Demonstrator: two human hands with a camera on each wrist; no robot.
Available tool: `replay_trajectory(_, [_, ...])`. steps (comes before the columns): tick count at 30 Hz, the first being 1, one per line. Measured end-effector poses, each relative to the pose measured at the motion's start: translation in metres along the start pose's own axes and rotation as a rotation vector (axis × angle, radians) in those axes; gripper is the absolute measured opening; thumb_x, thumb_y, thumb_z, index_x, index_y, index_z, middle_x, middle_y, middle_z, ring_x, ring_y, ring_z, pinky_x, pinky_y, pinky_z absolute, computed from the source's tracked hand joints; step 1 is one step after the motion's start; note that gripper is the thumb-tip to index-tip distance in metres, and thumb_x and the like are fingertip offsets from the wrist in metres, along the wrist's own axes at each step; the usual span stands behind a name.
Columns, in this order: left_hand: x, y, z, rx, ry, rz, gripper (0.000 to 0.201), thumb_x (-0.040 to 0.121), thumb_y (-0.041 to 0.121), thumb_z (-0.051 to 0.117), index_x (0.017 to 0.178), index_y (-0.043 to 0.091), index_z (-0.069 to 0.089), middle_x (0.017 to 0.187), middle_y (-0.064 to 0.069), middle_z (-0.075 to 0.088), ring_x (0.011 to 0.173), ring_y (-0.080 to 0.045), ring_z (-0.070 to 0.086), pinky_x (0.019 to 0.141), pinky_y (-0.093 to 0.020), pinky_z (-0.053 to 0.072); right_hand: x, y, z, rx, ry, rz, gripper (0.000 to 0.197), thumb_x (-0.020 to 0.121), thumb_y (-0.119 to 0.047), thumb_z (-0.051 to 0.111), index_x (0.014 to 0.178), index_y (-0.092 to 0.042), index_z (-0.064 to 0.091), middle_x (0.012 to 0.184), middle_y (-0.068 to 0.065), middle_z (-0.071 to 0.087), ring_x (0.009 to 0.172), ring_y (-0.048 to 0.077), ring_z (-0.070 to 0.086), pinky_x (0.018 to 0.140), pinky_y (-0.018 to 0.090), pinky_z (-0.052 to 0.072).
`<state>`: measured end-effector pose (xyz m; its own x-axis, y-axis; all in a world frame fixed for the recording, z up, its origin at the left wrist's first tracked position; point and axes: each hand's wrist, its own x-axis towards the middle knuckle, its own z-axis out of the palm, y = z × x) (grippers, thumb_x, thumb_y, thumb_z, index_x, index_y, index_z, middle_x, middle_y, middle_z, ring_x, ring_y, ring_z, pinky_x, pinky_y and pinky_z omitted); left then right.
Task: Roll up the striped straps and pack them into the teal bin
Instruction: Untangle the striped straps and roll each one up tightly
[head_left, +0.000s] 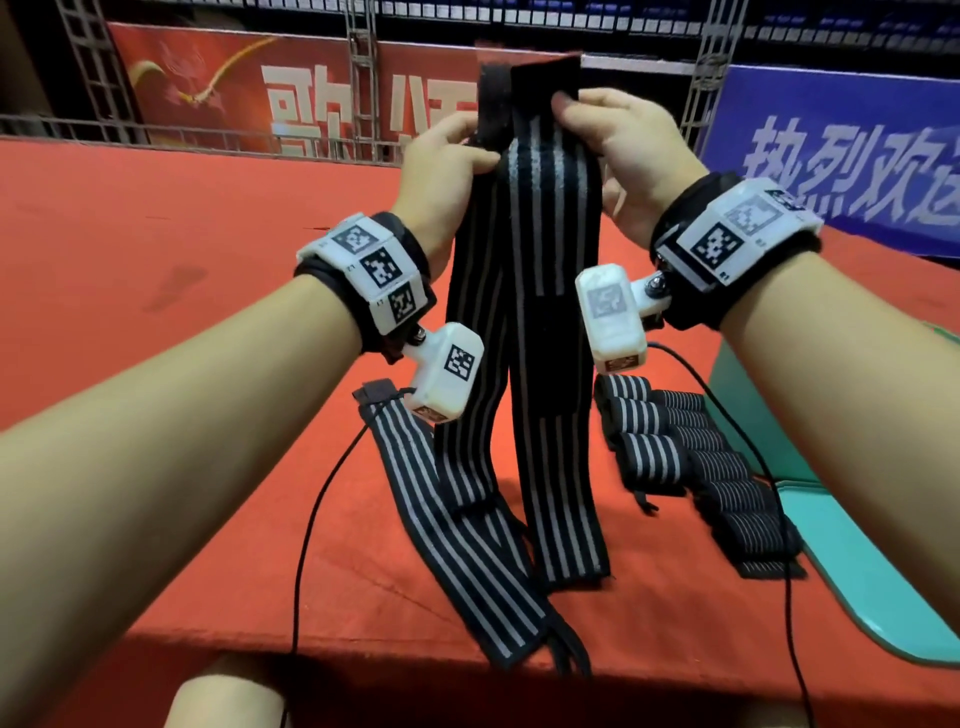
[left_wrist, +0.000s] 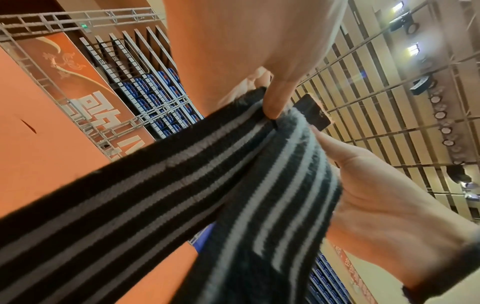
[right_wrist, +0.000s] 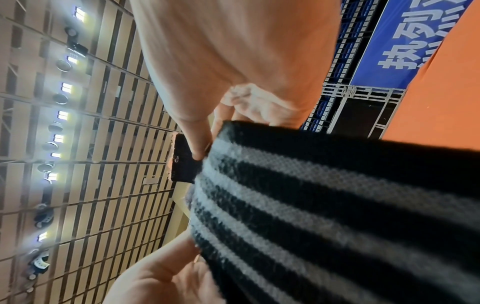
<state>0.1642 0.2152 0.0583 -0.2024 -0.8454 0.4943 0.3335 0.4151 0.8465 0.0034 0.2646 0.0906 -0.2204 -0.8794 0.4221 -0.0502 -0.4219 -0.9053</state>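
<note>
Striped straps are lying and hanging in three states, and that split is telling most of the story. Two loose straps are hanging down over the red desk, held up near their black end tabs: the left hand is pinching the darker one between thumb and fingers, and the right hand is pinching the top of the brighter one, thumb on the front face. The left wrist view is showing the left thumb pressing into the fabric where the two straps are meeting, so they look to be sticking together at their tabs, though the pictures are not settling that. Their lower ends are resting on the desk. A third flat strap is lying unrolled on the desk, running toward the near edge, just beside the hanging pair.

To the right, a cluster of rolled straps is sitting on the desk in rows, touching one another and lying right against the teal bin. Only the rim and a wall of the bin are showing, so I cannot tell whether anything is sitting inside it.

Judging from this, the rolling is well advanced but not finished: at least three straps are waiting to be rolled, and the packing of the finished rolls appears hardly begun, since they are sitting outside the bin
</note>
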Motion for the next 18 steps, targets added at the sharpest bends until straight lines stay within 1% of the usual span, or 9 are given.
replay_trajectory(2, [-0.005, -0.002, 0.003, -0.020, 0.009, -0.031, 0.037, 0.085, -0.013, 0.048, 0.108, 0.005, 0.071, 0.103, -0.018, 0.072, 0.091, -0.031, 0.072, 0.073, -0.037, 0.059, -0.002, 0.003, 0.004, 0.003, 0.030, 0.015, 0.015, 0.094, -0.020, 0.073, 0.107, -0.013, 0.072, 0.094, 0.003, 0.076, 0.077, 0.014, 0.073, 0.055, 0.024, 0.054])
replay_trajectory(4, [-0.013, -0.005, 0.005, -0.048, 0.010, -0.060, 0.039, 0.087, -0.011, 0.042, 0.113, 0.002, 0.069, 0.095, -0.015, 0.070, 0.081, -0.026, 0.068, 0.063, -0.030, 0.056, -0.007, 0.008, 0.008, 0.011, 0.056, 0.033, 0.015, 0.094, -0.020, 0.073, 0.108, -0.013, 0.072, 0.088, 0.001, 0.075, 0.064, 0.008, 0.069, 0.048, 0.019, 0.048])
replay_trajectory(6, [-0.023, -0.008, 0.009, -0.098, -0.011, -0.080, 0.030, 0.093, 0.000, 0.043, 0.110, 0.000, 0.067, 0.087, -0.011, 0.065, 0.072, -0.023, 0.064, 0.057, -0.026, 0.052, -0.011, 0.015, 0.011, 0.037, 0.057, 0.045, 0.018, 0.095, -0.018, 0.072, 0.111, -0.010, 0.071, 0.084, -0.001, 0.074, 0.058, 0.005, 0.066, 0.046, 0.019, 0.047])
replay_trajectory(7, [-0.028, -0.011, 0.010, -0.135, -0.021, -0.106, 0.025, 0.099, 0.009, 0.043, 0.107, 0.001, 0.065, 0.085, -0.010, 0.063, 0.070, -0.021, 0.062, 0.056, -0.024, 0.052, -0.014, 0.018, 0.012, 0.039, 0.054, 0.050, 0.017, 0.096, -0.018, 0.072, 0.110, -0.010, 0.070, 0.083, -0.001, 0.074, 0.059, 0.005, 0.067, 0.047, 0.020, 0.049])
replay_trajectory(8, [-0.032, -0.014, 0.011, -0.163, -0.020, -0.129, 0.030, 0.104, 0.019, 0.042, 0.107, -0.001, 0.065, 0.086, -0.011, 0.063, 0.070, -0.022, 0.062, 0.058, -0.024, 0.053, -0.016, 0.022, 0.013, 0.036, 0.052, 0.057, 0.014, 0.096, -0.019, 0.072, 0.108, -0.011, 0.070, 0.082, -0.002, 0.075, 0.062, 0.006, 0.069, 0.050, 0.021, 0.051])
replay_trajectory(10, [-0.032, -0.022, 0.013, -0.143, -0.009, -0.130, 0.048, 0.105, 0.034, 0.048, 0.117, -0.009, 0.063, 0.096, -0.017, 0.066, 0.082, -0.026, 0.065, 0.071, -0.031, 0.055, -0.021, 0.029, 0.016, 0.027, 0.054, 0.066, 0.011, 0.095, -0.020, 0.073, 0.104, -0.014, 0.071, 0.082, -0.003, 0.075, 0.066, 0.008, 0.071, 0.054, 0.021, 0.053])
replay_trajectory(12, [-0.031, -0.031, 0.014, -0.041, 0.006, -0.084, 0.046, 0.103, 0.031, 0.057, 0.124, -0.009, 0.062, 0.101, -0.016, 0.067, 0.089, -0.025, 0.065, 0.078, -0.034, 0.054, -0.025, 0.037, 0.018, 0.030, 0.065, 0.064, 0.014, 0.095, -0.020, 0.073, 0.106, -0.011, 0.072, 0.085, -0.001, 0.074, 0.069, 0.010, 0.072, 0.054, 0.021, 0.053])
replay_trajectory(14, [-0.032, -0.037, 0.016, 0.044, 0.013, -0.063, 0.034, 0.104, 0.024, 0.057, 0.122, -0.004, 0.064, 0.099, -0.012, 0.070, 0.086, -0.020, 0.067, 0.078, -0.031, 0.055, -0.029, 0.045, 0.017, 0.038, 0.092, 0.065, 0.020, 0.094, -0.019, 0.074, 0.110, -0.007, 0.073, 0.089, 0.003, 0.075, 0.074, 0.013, 0.072, 0.052, 0.021, 0.052])
replay_trajectory(18, [-0.039, -0.049, 0.014, 0.075, 0.016, -0.043, 0.022, 0.103, 0.018, 0.058, 0.116, 0.003, 0.068, 0.097, -0.010, 0.070, 0.087, -0.019, 0.067, 0.080, -0.034, 0.054, -0.037, 0.058, 0.014, 0.018, 0.112, 0.104, 0.014, 0.092, -0.021, 0.076, 0.103, -0.012, 0.075, 0.087, 0.001, 0.076, 0.074, 0.013, 0.073, 0.054, 0.023, 0.053])
